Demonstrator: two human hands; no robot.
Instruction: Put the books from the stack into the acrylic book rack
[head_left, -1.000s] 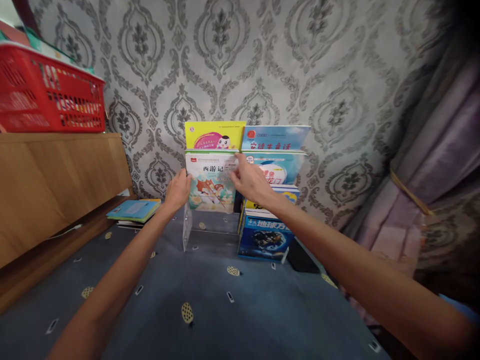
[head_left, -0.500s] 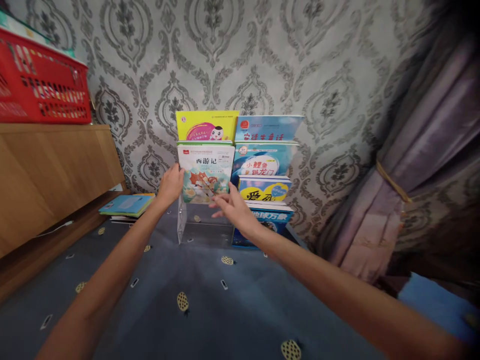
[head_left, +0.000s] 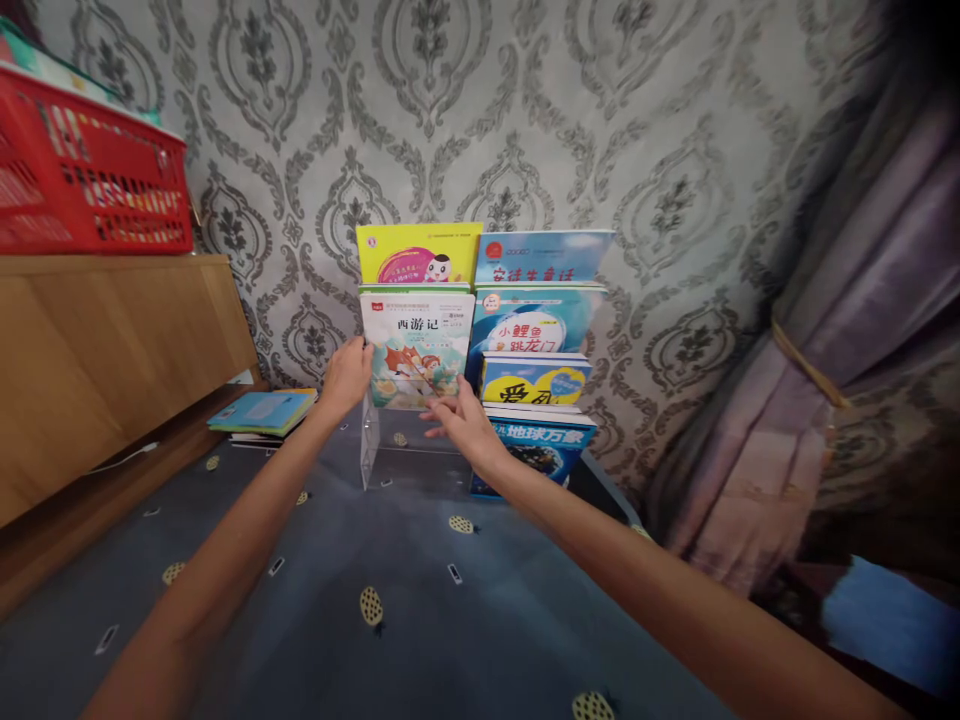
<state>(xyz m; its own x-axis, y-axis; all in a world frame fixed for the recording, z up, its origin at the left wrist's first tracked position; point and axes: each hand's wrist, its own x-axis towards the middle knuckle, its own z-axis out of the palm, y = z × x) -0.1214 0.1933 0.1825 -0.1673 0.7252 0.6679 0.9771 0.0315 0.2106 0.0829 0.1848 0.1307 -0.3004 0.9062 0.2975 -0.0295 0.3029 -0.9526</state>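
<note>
A white picture book (head_left: 417, 345) with an illustrated cover stands upright in the left column of a clear tiered book rack (head_left: 367, 450). My left hand (head_left: 349, 376) holds its left edge, with the fingertips partly hidden behind the book. On the opposite side, my right hand (head_left: 466, 425) grips the lower right edge, its other fingers loosely bent before the bottom of the cover. Behind it rises a yellow book (head_left: 397, 248). The right column carries several books, among them a blue fish-story book (head_left: 559, 318) and a dark blue book (head_left: 544, 455) at the bottom.
The rack stands on a dark cloth (head_left: 315, 600) with a pineapple pattern, against a patterned wall. To the left, a stack of books (head_left: 262, 410) lies beside a wooden cabinet (head_left: 112, 370) bearing a red basket (head_left: 105, 180). A tied curtain (head_left: 772, 440) hangs at the right.
The view has shifted slightly, so everything sits a little further right. Both hands remain at the edges of the white picture book, which stays in its place.
</note>
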